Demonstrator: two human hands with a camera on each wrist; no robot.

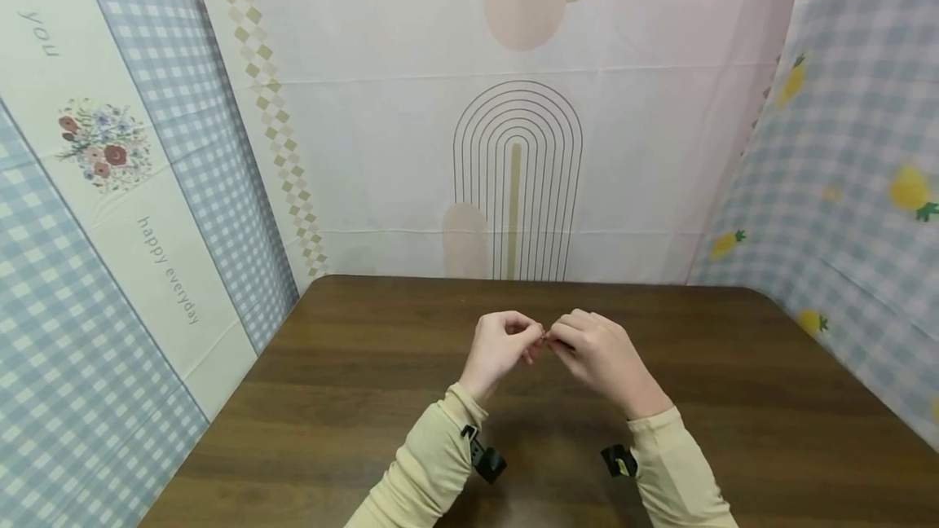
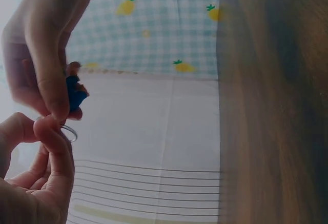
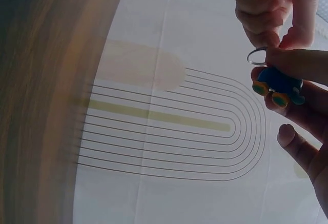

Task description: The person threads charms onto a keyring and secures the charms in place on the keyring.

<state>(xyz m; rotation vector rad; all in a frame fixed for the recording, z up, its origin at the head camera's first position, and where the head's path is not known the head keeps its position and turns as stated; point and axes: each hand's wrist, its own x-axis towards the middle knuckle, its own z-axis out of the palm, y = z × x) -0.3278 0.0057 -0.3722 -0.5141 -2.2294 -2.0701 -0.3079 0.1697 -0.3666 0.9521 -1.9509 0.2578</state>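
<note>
Both hands meet above the table in the head view, fingertips close together. My right hand (image 1: 603, 353) holds a small blue figure keychain (image 3: 279, 83) with orange-and-green feet between thumb and fingers. A silver key ring (image 3: 257, 56) sticks out beside the fingertips, at the figure's upper end in the right wrist view. My left hand (image 1: 499, 347) pinches at this key ring with thumb and forefinger. From the left wrist side, the ring (image 2: 69, 133) shows just past the left fingertips, and the blue figure (image 2: 76, 95) is mostly hidden behind the right hand.
A dark brown wooden table (image 1: 352, 349) spreads under the hands. Behind it hangs a white patterned cloth (image 1: 367, 145), with checked cloths on the left (image 1: 213, 145) and right (image 1: 829, 169). Each sleeved wrist carries a black camera mount (image 1: 486, 456).
</note>
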